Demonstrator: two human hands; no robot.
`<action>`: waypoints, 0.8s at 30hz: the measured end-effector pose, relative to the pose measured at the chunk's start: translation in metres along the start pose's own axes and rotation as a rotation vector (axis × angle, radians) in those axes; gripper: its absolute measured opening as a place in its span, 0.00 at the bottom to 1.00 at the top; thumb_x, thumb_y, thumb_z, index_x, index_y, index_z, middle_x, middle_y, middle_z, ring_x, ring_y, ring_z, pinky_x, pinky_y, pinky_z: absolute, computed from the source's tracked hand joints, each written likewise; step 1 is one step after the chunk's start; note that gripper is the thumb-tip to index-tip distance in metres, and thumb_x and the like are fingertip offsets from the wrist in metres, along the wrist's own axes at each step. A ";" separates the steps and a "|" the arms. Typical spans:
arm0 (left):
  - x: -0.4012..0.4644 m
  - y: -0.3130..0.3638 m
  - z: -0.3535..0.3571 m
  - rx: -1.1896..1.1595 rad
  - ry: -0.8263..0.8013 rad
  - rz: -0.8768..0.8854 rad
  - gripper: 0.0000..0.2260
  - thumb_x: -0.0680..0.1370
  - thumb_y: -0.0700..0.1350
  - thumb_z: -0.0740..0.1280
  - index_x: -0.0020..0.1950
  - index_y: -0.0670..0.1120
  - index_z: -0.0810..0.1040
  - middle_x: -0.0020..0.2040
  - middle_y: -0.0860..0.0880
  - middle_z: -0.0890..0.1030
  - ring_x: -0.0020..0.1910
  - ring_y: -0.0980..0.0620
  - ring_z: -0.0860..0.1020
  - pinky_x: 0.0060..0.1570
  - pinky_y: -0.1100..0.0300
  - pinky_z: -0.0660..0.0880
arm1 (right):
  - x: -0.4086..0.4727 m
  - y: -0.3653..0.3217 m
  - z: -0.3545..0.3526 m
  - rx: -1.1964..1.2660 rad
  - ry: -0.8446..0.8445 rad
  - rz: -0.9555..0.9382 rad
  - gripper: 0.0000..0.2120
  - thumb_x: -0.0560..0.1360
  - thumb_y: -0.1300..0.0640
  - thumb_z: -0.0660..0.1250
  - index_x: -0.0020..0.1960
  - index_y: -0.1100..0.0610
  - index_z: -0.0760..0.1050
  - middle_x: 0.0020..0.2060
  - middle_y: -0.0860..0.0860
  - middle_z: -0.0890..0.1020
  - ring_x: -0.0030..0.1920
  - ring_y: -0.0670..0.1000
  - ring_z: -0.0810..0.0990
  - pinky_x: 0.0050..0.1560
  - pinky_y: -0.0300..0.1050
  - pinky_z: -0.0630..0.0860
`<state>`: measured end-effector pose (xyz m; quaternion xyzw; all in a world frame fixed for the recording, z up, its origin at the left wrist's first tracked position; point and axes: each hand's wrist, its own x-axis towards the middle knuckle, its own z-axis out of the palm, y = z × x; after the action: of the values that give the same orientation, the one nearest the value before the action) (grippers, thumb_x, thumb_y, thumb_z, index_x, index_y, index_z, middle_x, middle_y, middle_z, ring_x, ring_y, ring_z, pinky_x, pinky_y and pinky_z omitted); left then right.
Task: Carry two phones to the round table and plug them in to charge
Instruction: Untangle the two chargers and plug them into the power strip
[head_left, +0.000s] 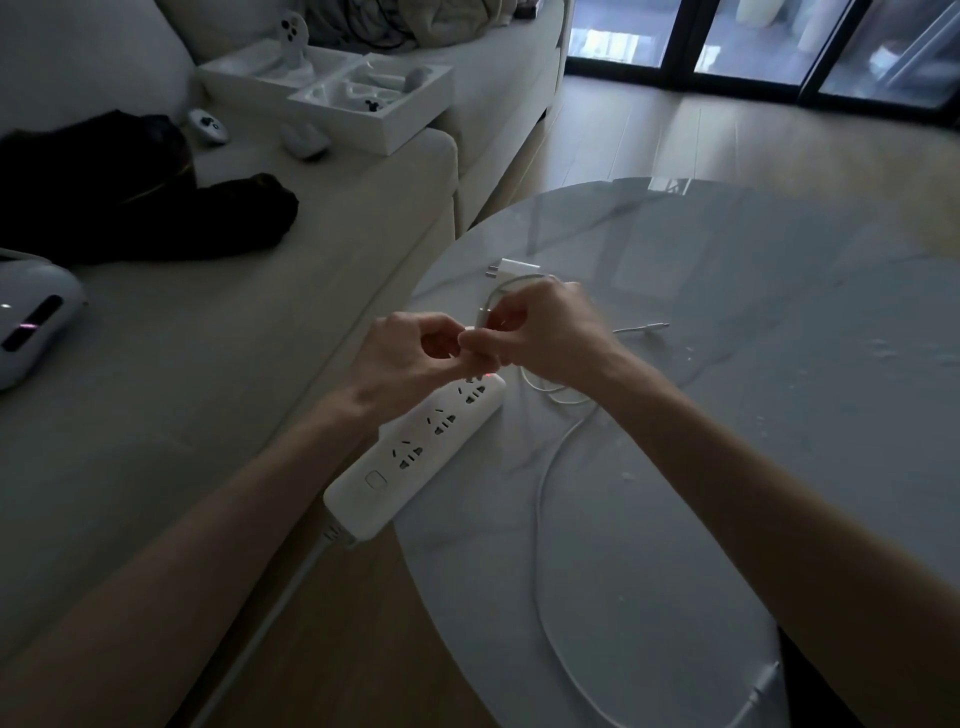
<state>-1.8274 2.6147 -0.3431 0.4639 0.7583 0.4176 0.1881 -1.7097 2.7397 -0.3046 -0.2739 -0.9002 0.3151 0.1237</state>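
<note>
My left hand (410, 358) and my right hand (545, 332) meet over the left edge of the round marble table (753, 389), fingers pinched together on a white charging cable (545, 467). What lies between the fingertips is hidden. The cable loops across the table toward its near edge. A white charger plug (511, 269) lies on the table just beyond my right hand, and a loose cable end (649, 327) rests to the right of that hand. A white power strip (415, 457) lies half on the table edge below my hands, a red light at its far end. No phone is in view.
A cream sofa (208, 364) fills the left side, holding dark clothing (130, 197), open white boxes (332, 93), small white controllers and a white device (31, 322). Wooden floor and dark glass doors (753, 47) lie beyond the table. The strip's cord (270, 623) drops toward the floor.
</note>
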 end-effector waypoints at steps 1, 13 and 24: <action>0.000 0.000 -0.004 -0.015 -0.069 -0.011 0.17 0.65 0.59 0.77 0.47 0.50 0.85 0.39 0.55 0.87 0.40 0.61 0.84 0.43 0.66 0.78 | -0.001 0.001 -0.001 -0.013 -0.007 -0.006 0.12 0.66 0.45 0.76 0.41 0.53 0.86 0.37 0.51 0.86 0.40 0.50 0.84 0.46 0.51 0.80; 0.004 0.007 -0.021 0.190 -0.257 0.145 0.13 0.69 0.48 0.77 0.52 0.49 0.86 0.40 0.57 0.87 0.39 0.62 0.85 0.47 0.62 0.82 | -0.014 0.002 0.001 -0.051 -0.058 -0.134 0.07 0.66 0.50 0.75 0.39 0.54 0.85 0.41 0.49 0.86 0.43 0.49 0.82 0.48 0.47 0.78; -0.002 -0.012 -0.030 -0.188 -0.324 -0.153 0.09 0.78 0.48 0.66 0.54 0.51 0.84 0.46 0.51 0.87 0.47 0.54 0.84 0.49 0.65 0.80 | -0.027 0.005 0.021 -0.020 0.032 -0.166 0.18 0.65 0.43 0.76 0.49 0.52 0.83 0.44 0.48 0.85 0.42 0.46 0.81 0.44 0.43 0.79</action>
<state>-1.8529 2.5961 -0.3358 0.4464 0.7089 0.3911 0.3811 -1.6936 2.7168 -0.3257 -0.2043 -0.9209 0.2902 0.1609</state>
